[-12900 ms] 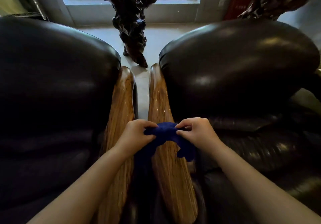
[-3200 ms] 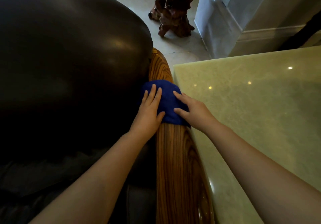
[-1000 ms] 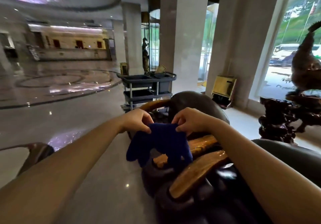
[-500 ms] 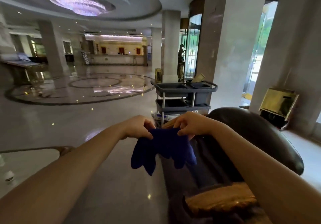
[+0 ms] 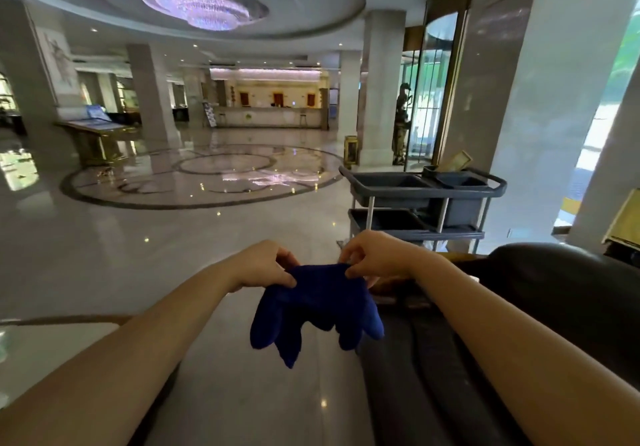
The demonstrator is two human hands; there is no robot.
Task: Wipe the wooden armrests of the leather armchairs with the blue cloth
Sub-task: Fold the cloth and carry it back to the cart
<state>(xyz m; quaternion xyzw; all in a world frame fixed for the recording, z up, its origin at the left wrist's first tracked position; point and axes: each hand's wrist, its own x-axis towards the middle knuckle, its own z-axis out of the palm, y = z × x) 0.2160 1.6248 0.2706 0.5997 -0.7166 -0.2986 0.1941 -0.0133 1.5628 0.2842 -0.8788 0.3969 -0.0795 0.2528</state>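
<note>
The blue cloth hangs in the air in front of me, bunched, with its corners drooping. My left hand pinches its top left edge and my right hand pinches its top right edge. A dark leather armchair fills the lower right, below and to the right of the cloth. Only a sliver of its wooden armrest shows behind my right wrist; the rest is hidden by my arm.
A grey service cart with two shelves stands just beyond the armchair. Polished marble floor stretches to the left and ahead, with pillars and a reception desk far off. A pale stone tabletop sits at the lower left.
My head has lifted from the armrest to the lobby and kept turning left. Both hands took the cloth off the wood and hold it up; the near armrests have left the view.
</note>
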